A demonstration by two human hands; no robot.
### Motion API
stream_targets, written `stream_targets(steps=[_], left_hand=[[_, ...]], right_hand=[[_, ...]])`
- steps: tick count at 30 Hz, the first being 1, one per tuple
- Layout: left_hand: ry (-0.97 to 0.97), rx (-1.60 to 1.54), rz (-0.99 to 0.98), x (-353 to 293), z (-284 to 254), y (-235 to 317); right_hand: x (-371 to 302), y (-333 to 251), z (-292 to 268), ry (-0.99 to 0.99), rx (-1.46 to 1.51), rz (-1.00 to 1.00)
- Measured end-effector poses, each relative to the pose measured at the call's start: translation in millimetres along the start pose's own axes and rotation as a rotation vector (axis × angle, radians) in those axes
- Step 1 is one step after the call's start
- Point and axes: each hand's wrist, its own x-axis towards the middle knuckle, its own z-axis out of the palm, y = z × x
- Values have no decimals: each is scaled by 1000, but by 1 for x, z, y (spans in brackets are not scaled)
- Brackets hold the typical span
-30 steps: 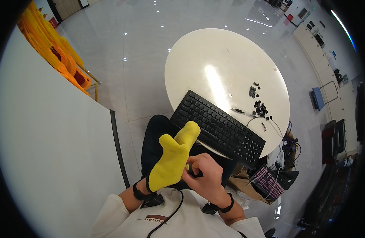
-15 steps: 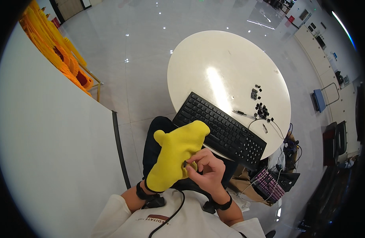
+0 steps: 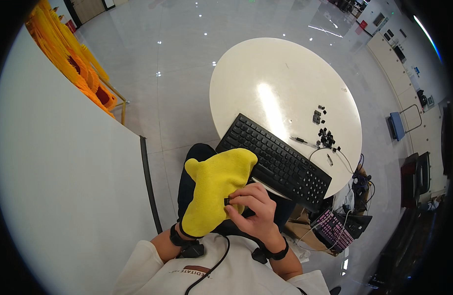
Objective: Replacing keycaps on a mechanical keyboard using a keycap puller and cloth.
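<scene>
A fuzzy yellow mitt (image 3: 214,187) covers my left hand (image 3: 221,169) and hides its fingers. Between thumb and fingertips, my right hand (image 3: 256,206) pinches a small black keycap (image 3: 227,201) against the mitt's surface. Just beyond the mitt, a black keyboard (image 3: 280,160) lies slantwise over the near edge of the round white table (image 3: 256,64). Its right-hand block shows pale spots where keycaps are off. Several loose black keycaps (image 3: 327,137) lie in a heap right of the keyboard, with a few more farther back.
A black pen (image 3: 299,140) and a smaller pen-like piece (image 3: 330,160) lie near the loose keycaps, beside a cable. Below the table's right side are a cardboard box (image 3: 310,233) and a pink-keyed keyboard (image 3: 332,228). A white panel (image 3: 74,172) stands at my left.
My right hand has shifted slightly left, and the keycap in it has turned so that more of its face shows. The mitt has tilted a little to the left.
</scene>
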Motion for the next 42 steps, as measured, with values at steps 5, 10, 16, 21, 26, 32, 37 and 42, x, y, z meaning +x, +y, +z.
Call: stream_targets(steps=[5,10,16,21,26,32,37,42], left_hand=[[-43,321,129,2,8,8],[-44,308,113,5,3,3],[-3,248,62,-1,3,0],[-45,94,82,1,6,1],[-54,1160,641,33,30,36],[102,1393,538,36,47,56],[87,1719,415,29,55,78],[134,1481,325,20,-5,36]], right_hand=[[1,-2,-1,22,-48,18],[-2,-2,-1,22,-63,-8],[-1,-8,-4,9,-47,32],[-5,-8,-5,31,-37,92],[-4,4,-32,78,-29,124],[1,38,-125,294,-517,159],[-1,91,-178,232,-671,211],[2,117,-182,18,-690,173]])
